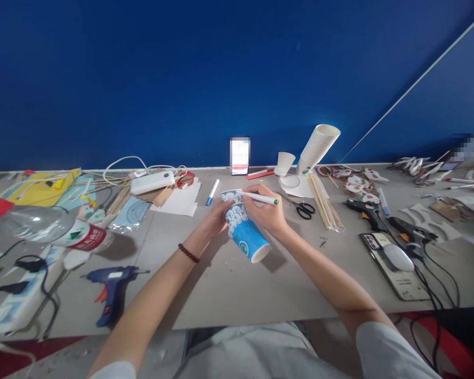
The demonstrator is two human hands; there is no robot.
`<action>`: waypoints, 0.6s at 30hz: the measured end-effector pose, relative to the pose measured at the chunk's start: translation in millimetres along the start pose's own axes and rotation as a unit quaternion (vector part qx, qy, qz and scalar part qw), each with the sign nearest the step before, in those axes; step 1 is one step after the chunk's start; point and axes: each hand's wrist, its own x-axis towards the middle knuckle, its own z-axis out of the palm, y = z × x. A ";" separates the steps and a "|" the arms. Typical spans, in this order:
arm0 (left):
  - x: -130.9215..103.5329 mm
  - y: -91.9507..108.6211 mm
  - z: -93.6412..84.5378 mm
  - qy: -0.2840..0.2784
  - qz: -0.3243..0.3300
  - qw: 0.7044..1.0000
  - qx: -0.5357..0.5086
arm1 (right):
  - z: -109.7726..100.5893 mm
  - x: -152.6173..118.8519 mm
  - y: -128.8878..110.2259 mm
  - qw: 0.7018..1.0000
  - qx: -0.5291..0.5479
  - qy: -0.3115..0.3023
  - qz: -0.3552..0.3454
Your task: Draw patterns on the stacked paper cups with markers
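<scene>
A paper cup (249, 238), coloured blue with white scalloped patterns, lies tilted in front of me with its base toward me. My left hand (220, 215) is closed round its upper left side, near the rim. In my right hand (265, 206) is a white marker (264, 198) with a green end; the fingers pinch it, and its tip is at the patterned band near the cup's far end. Whether the tip touches the paper I cannot tell. A capped blue marker (213, 192) lies beyond my left hand.
At the back stand a lit phone (239, 157), a small paper cup (284, 163) and a leaning cup stack (318, 148). Scissors (305, 210) and wooden sticks (324, 204) lie right. A blue glue gun (112, 290), a bottle (55, 227) and a power strip (29, 295) occupy the left.
</scene>
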 end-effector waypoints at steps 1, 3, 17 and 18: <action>0.5 -0.4 -1.1 0.000 0.002 1.000 0.004 | 0.0 0.1 0.0 1.000 -0.001 -0.001 0.002; 1.3 -0.8 -2.6 0.002 0.005 1.000 0.006 | -0.4 0.8 -0.2 1.000 0.004 -0.002 0.002; -1.9 3.1 4.5 0.026 -0.061 0.997 -0.041 | -2.8 5.2 -4.0 0.997 0.071 0.023 0.011; -2.5 3.9 4.6 0.024 -0.066 0.997 -0.043 | -2.8 5.2 -4.4 0.997 0.074 0.023 0.012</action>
